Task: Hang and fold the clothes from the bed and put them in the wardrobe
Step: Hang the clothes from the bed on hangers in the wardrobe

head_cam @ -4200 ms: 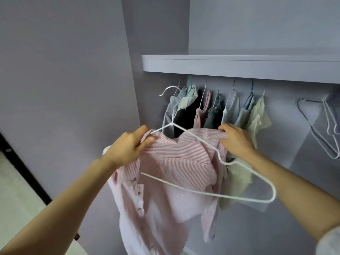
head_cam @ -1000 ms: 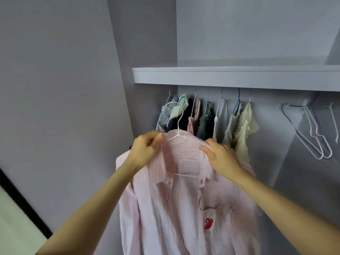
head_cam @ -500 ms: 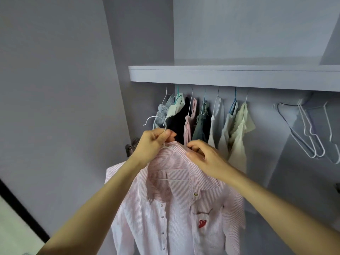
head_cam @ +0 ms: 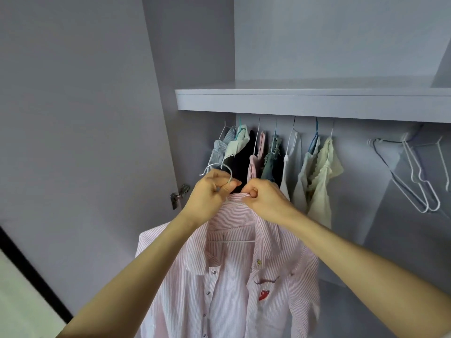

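The rail carrying the hung clothes (head_cam: 275, 162) is hidden behind the shelf (head_cam: 312, 102) in the upper middle of the frame. The hanger (head_cam: 230, 241) inside the shirt (head_cam: 234, 276) is mostly covered by cloth; its neck is lost between the hands (head_cam: 212, 191). The shirt's hem is cut off at the bottom edge. The spare hangers (head_cam: 419, 181) are cropped at the right edge.

Left hand (head_cam: 210, 191) gripping white hanger (head_cam: 220, 170) hook, right hand (head_cam: 264, 200) pinching pink striped shirt (head_cam: 234, 276) collar, below shelf (head_cam: 305, 101) near hanging clothes (head_cam: 280, 164).
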